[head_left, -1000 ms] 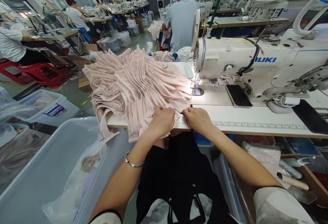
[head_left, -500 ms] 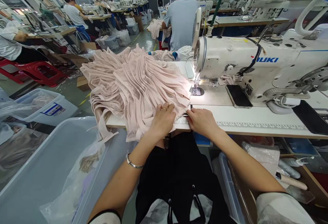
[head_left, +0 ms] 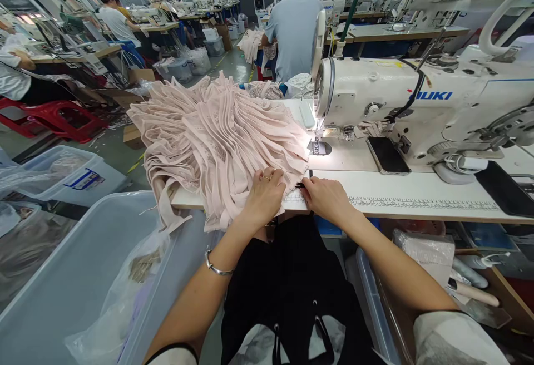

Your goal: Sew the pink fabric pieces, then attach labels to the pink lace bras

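Observation:
A thick bundle of pale pink fabric pieces (head_left: 225, 131) lies in folded layers on the white sewing table, its lower ends hanging over the front edge. My left hand (head_left: 266, 192) is closed on the bundle's near right edge, fingers curled into the cloth. Just to its right, my right hand (head_left: 326, 197) is closed around a small dark pointed tool that looks like thread snips (head_left: 300, 185); most of it is hidden in my fingers. The snips' tip points at the cloth edge. Behind my hands, the lit needle area of the sewing machine (head_left: 375, 89) stands close to the bundle.
A phone (head_left: 387, 155) lies on the table by the machine, with another dark flat device (head_left: 504, 188) farther right. A ruler strip (head_left: 417, 204) runs along the front edge. At left stands a large grey-blue bin (head_left: 54, 276). Ahead, a person in a light blue shirt (head_left: 294, 37) sits.
The view has shifted very slightly. Both hands stay at the cloth's edge, and the dark tip at my right fingers has changed its angle a little.

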Available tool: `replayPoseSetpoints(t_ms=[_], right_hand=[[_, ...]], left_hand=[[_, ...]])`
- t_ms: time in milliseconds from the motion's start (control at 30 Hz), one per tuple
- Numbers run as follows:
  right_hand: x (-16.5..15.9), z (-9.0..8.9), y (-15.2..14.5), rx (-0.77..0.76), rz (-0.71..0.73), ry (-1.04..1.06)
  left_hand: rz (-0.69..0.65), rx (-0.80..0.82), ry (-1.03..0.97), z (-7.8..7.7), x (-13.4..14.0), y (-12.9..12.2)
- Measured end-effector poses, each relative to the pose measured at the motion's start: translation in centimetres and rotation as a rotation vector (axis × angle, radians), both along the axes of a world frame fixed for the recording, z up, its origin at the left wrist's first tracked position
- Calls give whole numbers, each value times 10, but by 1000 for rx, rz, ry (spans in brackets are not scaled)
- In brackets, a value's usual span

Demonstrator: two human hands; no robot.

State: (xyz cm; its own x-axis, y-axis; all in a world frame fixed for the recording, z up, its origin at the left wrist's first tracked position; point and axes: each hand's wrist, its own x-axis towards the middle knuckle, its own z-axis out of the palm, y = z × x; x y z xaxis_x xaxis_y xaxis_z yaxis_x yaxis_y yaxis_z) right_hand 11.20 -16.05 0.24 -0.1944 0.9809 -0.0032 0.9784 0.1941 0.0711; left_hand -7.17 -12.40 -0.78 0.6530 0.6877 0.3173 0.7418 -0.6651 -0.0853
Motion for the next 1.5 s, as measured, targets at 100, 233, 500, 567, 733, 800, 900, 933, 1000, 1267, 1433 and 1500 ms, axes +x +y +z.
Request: replayPoseSetpoints(t_ms=[100, 233, 500, 567, 733, 800, 900, 933, 1000, 1267, 1433, 1500], right_hand=[[-3, -1, 3, -20, 1, 0], [-2, -1, 6, -13, -22, 19], [17, 2, 9, 114, -94, -11], [16, 0, 11, 98, -29, -9], [9, -4, 17, 80, 9, -10], [9, -6, 18, 71, -8, -12], [11, -6, 18, 64, -20, 0], [11, -6, 18, 69, -26, 5], [12, -4, 17, 88, -50, 14], [27, 6, 26, 96, -130, -5], [30, 4, 40, 85, 7, -57], [28, 2, 44, 78, 38, -73]], left_hand=[[-60, 23, 1, 0, 0, 1], [-199, -48, 8, -3, -1, 8], [-103, -114, 16, 0, -3, 7], [-106, -107, 14, 2, -3, 6], [-87, -111, 29, 5, 2, 9], [-60, -130, 37, 7, 5, 12], [-3, -172, 26, 10, 11, 18], [30, -184, 25, 11, 14, 20], [84, -201, 31, 12, 20, 25], [35, -119, 139, 17, 33, 25], [19, -75, 113, 15, 28, 22], [12, -68, 106, 14, 30, 27]])
